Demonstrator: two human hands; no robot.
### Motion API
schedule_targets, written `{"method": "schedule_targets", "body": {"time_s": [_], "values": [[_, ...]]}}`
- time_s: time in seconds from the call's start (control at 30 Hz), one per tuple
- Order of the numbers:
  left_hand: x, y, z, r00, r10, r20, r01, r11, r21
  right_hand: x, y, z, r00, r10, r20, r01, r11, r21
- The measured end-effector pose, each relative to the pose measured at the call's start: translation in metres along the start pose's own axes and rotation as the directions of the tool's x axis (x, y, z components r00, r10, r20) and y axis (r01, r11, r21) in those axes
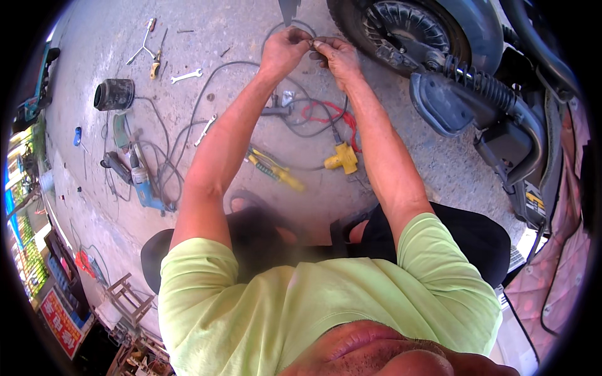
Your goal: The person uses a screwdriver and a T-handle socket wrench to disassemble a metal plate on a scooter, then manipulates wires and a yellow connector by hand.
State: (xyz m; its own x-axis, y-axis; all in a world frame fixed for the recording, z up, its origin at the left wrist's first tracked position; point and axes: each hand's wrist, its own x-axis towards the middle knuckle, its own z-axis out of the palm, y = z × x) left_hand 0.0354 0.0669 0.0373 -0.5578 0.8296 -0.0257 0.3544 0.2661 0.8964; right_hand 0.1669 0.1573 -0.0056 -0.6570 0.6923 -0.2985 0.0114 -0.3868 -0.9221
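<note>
My left hand (285,51) and my right hand (337,57) meet at the top centre, fingertips pinched close together on something small and dark that I cannot make out. A thin dark cable (271,35) loops behind them. Below my hands lie more cables, a small silver packet (288,98), a red cord (326,108) and a yellow plug adapter (340,159). A wrench (205,130) lies beside my left forearm, with a blurred yellow-handled tool (290,178) between my arms.
A scooter's wheel (407,31) and black shock absorber (470,78) fill the upper right. On the concrete floor (207,56) at left lie wrenches (186,76), screwdrivers (78,136), a dark canister (114,94) and blue power tool (147,185). A wooden stool (125,294) stands lower left.
</note>
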Motion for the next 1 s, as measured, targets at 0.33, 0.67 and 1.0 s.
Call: {"method": "schedule_targets", "body": {"time_s": [0.33, 0.67, 1.0], "values": [[0.002, 0.006, -0.005, 0.998, -0.039, 0.048, 0.045, 0.990, -0.133, -0.004, -0.008, 0.000, 0.999, -0.040, 0.010, 0.040, 0.998, 0.053], [0.004, 0.012, -0.009, 0.999, 0.036, 0.025, -0.033, 0.990, -0.135, -0.002, -0.017, 0.003, 0.999, 0.008, 0.053, -0.017, 0.982, 0.188], [0.005, 0.016, -0.013, 0.994, 0.085, 0.065, -0.075, 0.986, -0.149, -0.001, -0.022, 0.003, 0.991, 0.112, 0.074, -0.130, 0.932, 0.339]]}}
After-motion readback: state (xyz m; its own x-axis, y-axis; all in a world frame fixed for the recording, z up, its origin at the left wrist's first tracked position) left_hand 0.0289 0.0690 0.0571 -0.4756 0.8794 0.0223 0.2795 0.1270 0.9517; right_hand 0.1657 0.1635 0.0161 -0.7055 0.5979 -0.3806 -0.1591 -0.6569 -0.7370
